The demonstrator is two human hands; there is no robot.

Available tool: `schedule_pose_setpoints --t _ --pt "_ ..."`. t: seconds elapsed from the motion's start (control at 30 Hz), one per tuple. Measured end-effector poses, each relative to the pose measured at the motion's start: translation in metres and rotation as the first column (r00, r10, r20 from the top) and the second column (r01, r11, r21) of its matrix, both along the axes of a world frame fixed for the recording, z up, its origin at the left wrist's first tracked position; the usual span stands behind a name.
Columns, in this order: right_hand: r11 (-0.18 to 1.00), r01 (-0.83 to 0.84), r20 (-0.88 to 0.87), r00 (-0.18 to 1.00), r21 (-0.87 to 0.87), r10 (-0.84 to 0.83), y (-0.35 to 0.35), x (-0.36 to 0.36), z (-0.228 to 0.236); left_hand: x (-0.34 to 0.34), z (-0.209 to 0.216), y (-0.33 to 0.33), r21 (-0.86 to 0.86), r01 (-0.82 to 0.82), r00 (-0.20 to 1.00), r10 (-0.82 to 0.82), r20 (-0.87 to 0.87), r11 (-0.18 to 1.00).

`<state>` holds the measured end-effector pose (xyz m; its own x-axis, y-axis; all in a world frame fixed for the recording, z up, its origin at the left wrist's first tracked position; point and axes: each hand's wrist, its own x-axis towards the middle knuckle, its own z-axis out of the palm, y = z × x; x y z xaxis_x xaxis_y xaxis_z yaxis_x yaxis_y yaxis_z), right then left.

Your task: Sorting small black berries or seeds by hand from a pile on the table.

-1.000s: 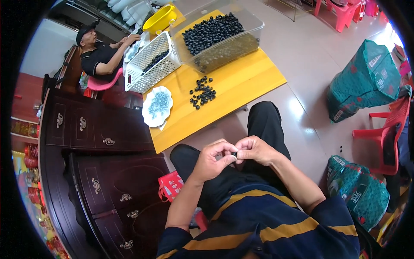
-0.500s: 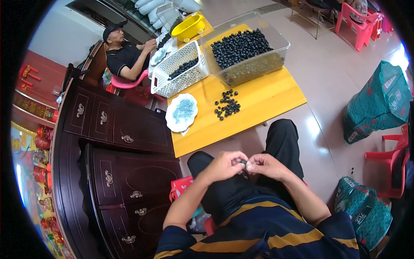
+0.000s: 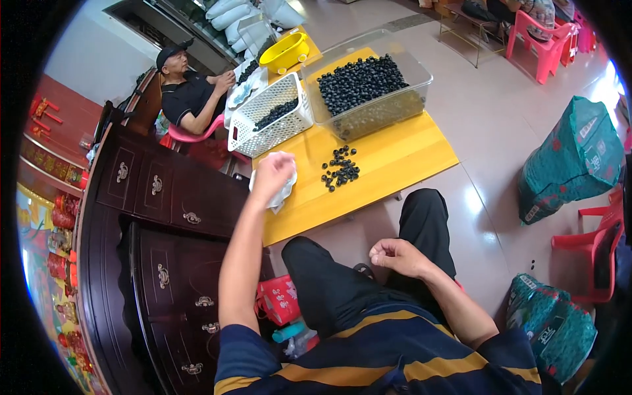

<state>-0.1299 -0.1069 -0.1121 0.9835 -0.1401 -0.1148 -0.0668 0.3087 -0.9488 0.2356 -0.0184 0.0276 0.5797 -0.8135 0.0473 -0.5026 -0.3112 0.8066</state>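
- Two bare hands: one left hand (image 3: pixel 275 174), one right hand (image 3: pixel 398 255).
- One co-worker (image 3: pixel 191 95) seated at the side; the people at top right are too cut off to count.
- One large clear bin (image 3: pixel 372 117).
- One white perforated basket (image 3: pixel 276 135).
- One yellow tub (image 3: pixel 283 58).
- One white dish (image 3: pixel 284 195) by the left hand, partly hidden.
- Black pieces (image 3: pixel 343 174): a few dozen loose on the yellow tabletop (image 3: pixel 401 158); those in bin and basket overlap too much to count.
- Two small dark bits (image 3: pixel 533 264) on the floor.
- Two teal bags (image 3: pixel 571 161).
- One red bag (image 3: pixel 280 299).
- At least three pink-red chairs (image 3: pixel 541 45).
- Seven visible metal handles (image 3: pixel 164 276) on one dark cabinet (image 3: pixel 187 253).
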Motion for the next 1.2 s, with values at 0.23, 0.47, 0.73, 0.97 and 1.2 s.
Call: schedule_pose_setpoints --t 0.23,0.47,0.73,0.97,1.2 --pt "0.996 0.064 0.061 0.996 -0.067 -0.060 0.006 0.004 -0.017 -0.081 -0.070 -0.004 0.181 -0.120 0.901 0.031 0.433 0.976" --pt "1.000 0.003 -0.036 0.999 0.005 -0.003 0.000 0.002 0.000 -0.103 -0.081 -0.013 0.082 -0.127 0.841 0.064 0.538 0.988" --pt "0.997 0.078 0.027 0.997 0.011 -0.079 0.003 0.001 -0.006 -0.124 -0.078 -0.003 0.063 -0.068 0.856 0.026 0.517 0.996" --pt "0.924 0.241 -0.090 0.970 0.297 -0.224 -0.004 0.005 0.012 -0.205 -0.040 0.018 -0.120 0.240 0.949 -0.206 0.237 0.963" --pt "0.871 0.199 -0.066 0.980 0.449 -0.189 -0.006 0.004 0.020 -0.225 -0.032 0.018 -0.071 0.355 0.849 -0.289 0.443 0.932"
